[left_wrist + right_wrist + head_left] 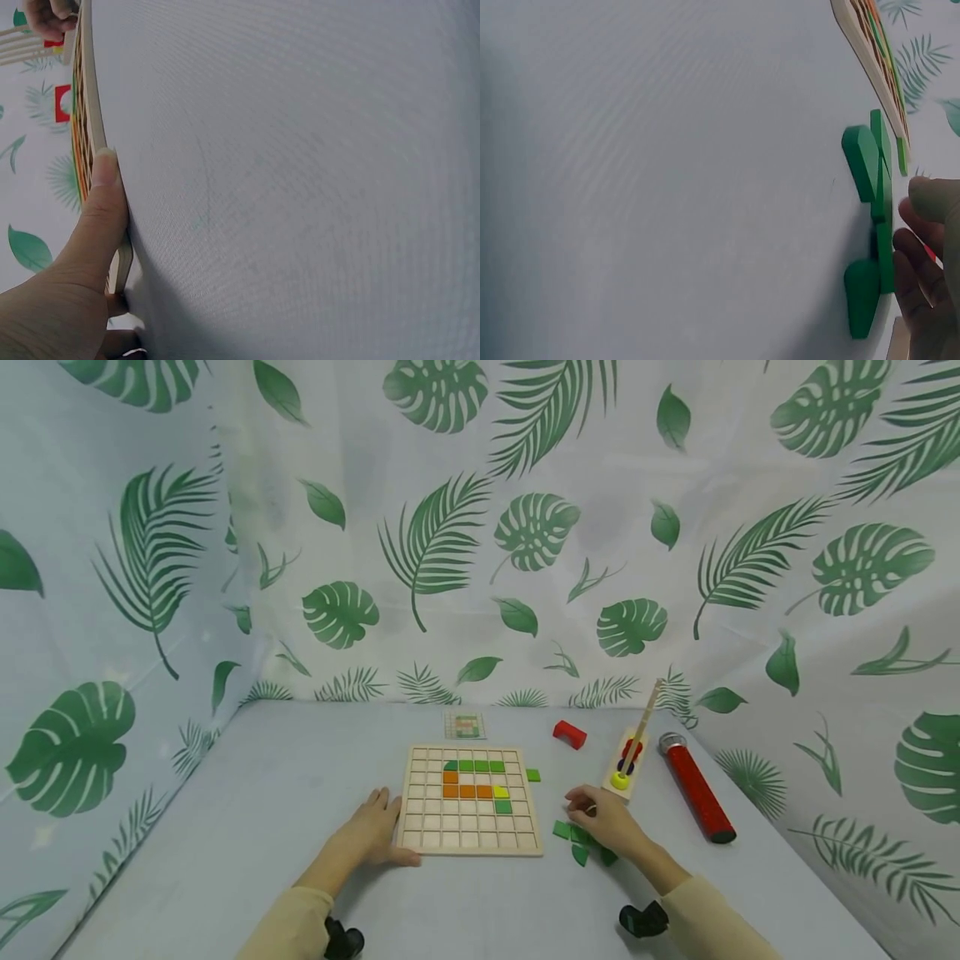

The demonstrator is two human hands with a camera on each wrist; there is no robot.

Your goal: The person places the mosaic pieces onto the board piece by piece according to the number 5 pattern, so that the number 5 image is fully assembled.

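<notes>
A square wooden grid board (468, 843) lies flat, with green, orange and one yellow tile (500, 792) in some of its cells. My left hand (375, 831) rests at the near left corner, fingers along the left side and thumb (103, 202) against the front edge. To the right of the board, my right hand (606, 817) hovers just over a loose cluster of green pieces (580, 855), some with rounded sides. Its fingers (915, 277) are loosely bent, with nothing seen between them. A single green tile (533, 775) sits beside the board's right edge.
A small pattern card (465, 725) lies behind the board. Further right are a red arch block (570, 734), a wooden stand (619, 792) with coloured rings and an upright slatted stick, and a red flashlight (699, 789). Leaf-printed cloth (450, 668) hangs behind and at both sides.
</notes>
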